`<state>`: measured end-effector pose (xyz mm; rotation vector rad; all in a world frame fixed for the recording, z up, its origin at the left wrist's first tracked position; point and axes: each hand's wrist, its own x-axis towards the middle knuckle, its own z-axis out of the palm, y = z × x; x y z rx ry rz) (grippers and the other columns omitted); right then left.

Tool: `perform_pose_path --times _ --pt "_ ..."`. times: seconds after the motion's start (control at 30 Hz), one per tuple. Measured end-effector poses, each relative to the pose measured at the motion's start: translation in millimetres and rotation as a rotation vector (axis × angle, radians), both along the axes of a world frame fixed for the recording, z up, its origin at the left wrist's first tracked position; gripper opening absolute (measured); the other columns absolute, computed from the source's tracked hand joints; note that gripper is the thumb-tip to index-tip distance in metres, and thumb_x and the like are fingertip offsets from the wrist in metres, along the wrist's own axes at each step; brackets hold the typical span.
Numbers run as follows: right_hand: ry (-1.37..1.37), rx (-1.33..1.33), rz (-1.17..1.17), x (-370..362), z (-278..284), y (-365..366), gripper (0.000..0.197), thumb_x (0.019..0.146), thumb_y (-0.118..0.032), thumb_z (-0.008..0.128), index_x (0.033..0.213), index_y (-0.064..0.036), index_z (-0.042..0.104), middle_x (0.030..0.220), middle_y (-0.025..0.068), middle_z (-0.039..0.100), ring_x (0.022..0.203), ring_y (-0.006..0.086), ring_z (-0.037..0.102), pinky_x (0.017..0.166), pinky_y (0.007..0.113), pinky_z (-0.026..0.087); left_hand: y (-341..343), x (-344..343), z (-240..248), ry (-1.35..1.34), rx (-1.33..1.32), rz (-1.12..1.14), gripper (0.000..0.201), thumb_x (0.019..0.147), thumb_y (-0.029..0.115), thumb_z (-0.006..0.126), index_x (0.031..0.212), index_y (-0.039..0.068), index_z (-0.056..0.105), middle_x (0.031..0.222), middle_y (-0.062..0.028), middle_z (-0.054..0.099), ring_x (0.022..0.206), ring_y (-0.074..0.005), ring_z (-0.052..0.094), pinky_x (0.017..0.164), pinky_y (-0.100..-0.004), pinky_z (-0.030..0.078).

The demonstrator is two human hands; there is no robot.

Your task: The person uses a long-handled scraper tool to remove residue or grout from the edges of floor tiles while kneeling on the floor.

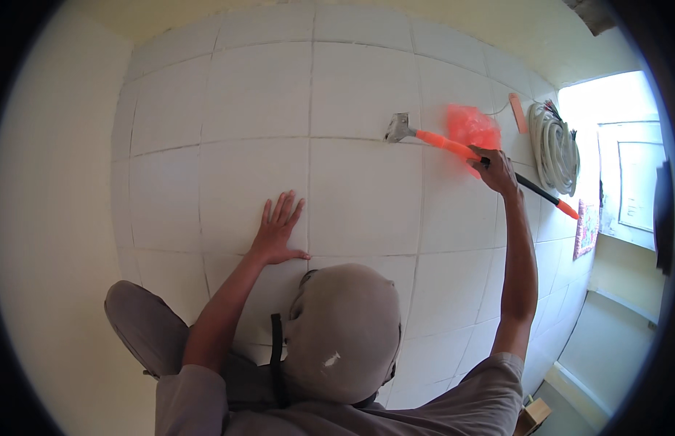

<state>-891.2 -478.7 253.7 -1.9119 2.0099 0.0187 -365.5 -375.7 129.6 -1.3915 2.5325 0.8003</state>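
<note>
Now right hand [496, 172] gripping scraper [453, 147], blade [398, 128] leftward; left hand [279, 231] spread on tiles [363, 196].

Probably home room: white floor tiles [363, 200], pale wall [61, 203] 9 o'clock, patterned mat [586, 227] 3 o'clock, bright opening [597, 100] 2 o'clock.

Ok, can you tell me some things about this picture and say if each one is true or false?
1. The right hand holds a long scraper. True.
2. The left hand is a tight fist. False: the left hand is spread open over the tiles.
3. The cable coil is green. False: the cable coil is whitish.
4. A pinkish plastic bag is near the scraper. True.
</note>
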Motion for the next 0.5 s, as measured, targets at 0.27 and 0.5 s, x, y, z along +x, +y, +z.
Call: perform_pose_path --times 0.27,0.5 --pt "-0.105 -0.131 0.008 -26 -22 24 0.04 0.085 -0.027 0.075 0.122 -0.0122 0.07 0.088 0.0164 0.07 0.083 0.032 0.068 0.076 0.04 0.052 -1 -3 -3 -0.004 0.004 -0.011 0.14 0.058 0.075 0.078 0.161 0.014 0.005 0.167 -0.017 -0.002 0.154 -0.0309 -0.005 0.122 -0.0558 -0.004" --pt "-0.095 -0.208 0.118 -8 -24 14 0.041 0.083 -0.024 0.076 0.121 -0.0111 0.07 0.088 0.0171 0.07 0.083 0.0349 0.067 0.075 0.042 0.052 1 -1 -4 0.004 0.024 -0.003 0.139 0.059 0.075 0.077 0.161 0.013 0.006 0.166 -0.0174 0.0 0.154 -0.0315 -0.004 0.122 -0.0549 -0.004"
